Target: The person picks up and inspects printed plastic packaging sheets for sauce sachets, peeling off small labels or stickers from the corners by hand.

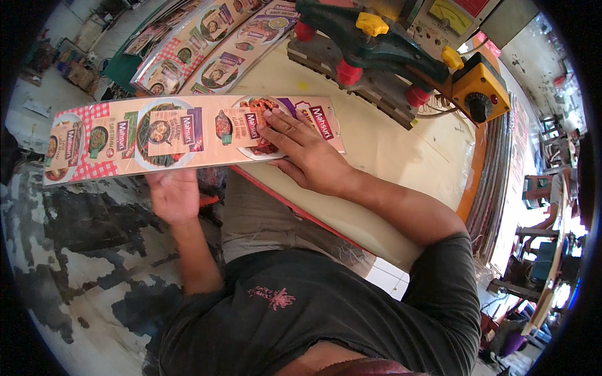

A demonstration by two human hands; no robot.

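Note:
A long printed strip in a clear plastic cover, with pictures of food dishes and packets, lies across the near left of the work table and juts out past its left edge. On its right part, my right hand rests flat with fingers stretched out over a dish picture. My left hand is beneath the jutting part, palm up at the strip's near edge. The strip hides its fingers, so their grip does not show.
Similar printed strips lie at the back left of the pale table top. A dark green sealing press with red and yellow knobs stands at the back. Beside it are a yellow control box with a dial and a stack of sheets.

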